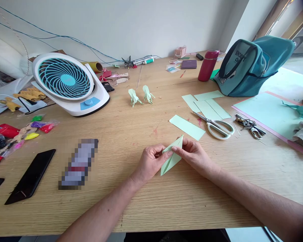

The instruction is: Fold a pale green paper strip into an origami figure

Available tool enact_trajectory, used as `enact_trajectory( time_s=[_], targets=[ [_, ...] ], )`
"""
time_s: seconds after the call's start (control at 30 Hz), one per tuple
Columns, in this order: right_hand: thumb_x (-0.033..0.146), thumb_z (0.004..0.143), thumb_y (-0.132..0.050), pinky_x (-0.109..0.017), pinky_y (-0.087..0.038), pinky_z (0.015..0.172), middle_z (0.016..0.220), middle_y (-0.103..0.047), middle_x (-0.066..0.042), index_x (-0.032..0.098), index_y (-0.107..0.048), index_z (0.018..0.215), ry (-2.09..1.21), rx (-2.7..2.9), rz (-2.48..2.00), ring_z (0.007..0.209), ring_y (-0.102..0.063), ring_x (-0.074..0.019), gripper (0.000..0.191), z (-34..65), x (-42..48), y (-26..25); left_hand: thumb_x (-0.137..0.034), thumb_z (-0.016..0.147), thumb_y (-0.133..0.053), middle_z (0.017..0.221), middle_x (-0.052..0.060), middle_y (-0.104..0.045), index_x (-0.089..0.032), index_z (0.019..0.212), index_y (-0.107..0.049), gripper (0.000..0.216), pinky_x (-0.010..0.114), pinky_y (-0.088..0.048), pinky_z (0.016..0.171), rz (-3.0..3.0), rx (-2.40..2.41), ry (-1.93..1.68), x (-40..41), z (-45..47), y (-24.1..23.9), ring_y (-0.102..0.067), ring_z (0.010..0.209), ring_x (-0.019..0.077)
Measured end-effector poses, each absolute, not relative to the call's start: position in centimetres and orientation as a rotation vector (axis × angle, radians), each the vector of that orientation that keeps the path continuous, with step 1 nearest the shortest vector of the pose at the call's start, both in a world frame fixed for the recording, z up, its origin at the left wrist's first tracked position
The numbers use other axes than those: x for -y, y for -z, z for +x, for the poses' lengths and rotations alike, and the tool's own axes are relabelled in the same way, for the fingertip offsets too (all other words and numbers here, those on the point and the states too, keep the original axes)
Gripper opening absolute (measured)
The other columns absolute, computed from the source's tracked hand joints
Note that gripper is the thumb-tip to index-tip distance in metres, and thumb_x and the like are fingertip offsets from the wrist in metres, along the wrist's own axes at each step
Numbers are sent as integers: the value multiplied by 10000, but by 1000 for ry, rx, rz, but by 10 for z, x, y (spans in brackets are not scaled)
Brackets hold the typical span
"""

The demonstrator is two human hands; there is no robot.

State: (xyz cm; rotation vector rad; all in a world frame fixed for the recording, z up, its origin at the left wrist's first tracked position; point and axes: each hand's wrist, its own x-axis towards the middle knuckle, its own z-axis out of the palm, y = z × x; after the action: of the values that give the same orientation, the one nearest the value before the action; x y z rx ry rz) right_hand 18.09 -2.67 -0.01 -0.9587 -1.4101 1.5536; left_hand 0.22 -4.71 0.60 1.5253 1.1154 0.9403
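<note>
A pale green paper, folded into a long pointed shape (172,155), lies tilted on the wooden table (146,201) between both hands. My left hand (150,163) pinches its left edge with thumb and fingers. My right hand (195,156) presses and pinches its right side near the middle. Two finished pale green paper figures (140,96) stand farther back on the table.
Pale green paper strips (187,127), more strips (209,105) and white-handled scissors (218,127) lie right of the hands, with keys (249,125). A white and blue fan (68,84), a red bottle (207,65), a teal backpack (252,65) and a black phone (31,176) are around.
</note>
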Motion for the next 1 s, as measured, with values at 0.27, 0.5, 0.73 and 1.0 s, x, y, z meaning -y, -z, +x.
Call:
enact_trajectory(
  time_s=[0.27, 0.5, 0.73, 1.0],
  targets=[
    [570, 760, -769, -271, -437, 611, 712, -625, 6, 192, -633, 770, -1562, 1340, -946, 637, -525, -126, 402, 180, 27, -4, -535, 945, -528, 602, -23, -346, -188, 570, -406, 525, 275, -284, 566, 1619, -1128, -999, 47, 1, -11, -310, 572, 119],
    [531, 736, -801, -266, -456, 640, 747, -653, -1, 186, -654, 776, -1534, 1191, -973, 671, -546, -129, 377, 182, 25, -3, -500, 945, -529, 614, -39, -320, -194, 647, -388, 450, 248, -246, 521, 1574, -1107, -900, 49, 2, -9, -295, 563, 98],
    [469, 773, -796, -249, -439, 653, 758, -634, 19, 195, -651, 783, -1521, 1015, -914, 680, -529, -111, 310, 185, 21, 4, -359, 830, -674, 598, -50, -400, -171, 634, -462, 345, 224, -269, 522, 1683, -1281, -823, 52, 6, -5, -348, 564, 81],
    [499, 743, -804, -243, -401, 580, 703, -609, 24, 185, -582, 760, -1553, 1075, -1015, 618, -506, -100, 385, 189, 16, -1, -330, 910, -591, 684, -8, -595, -160, 777, -611, 217, 214, -399, 559, 1655, -1264, -853, 47, -2, -11, -517, 608, 104]
  ],
)
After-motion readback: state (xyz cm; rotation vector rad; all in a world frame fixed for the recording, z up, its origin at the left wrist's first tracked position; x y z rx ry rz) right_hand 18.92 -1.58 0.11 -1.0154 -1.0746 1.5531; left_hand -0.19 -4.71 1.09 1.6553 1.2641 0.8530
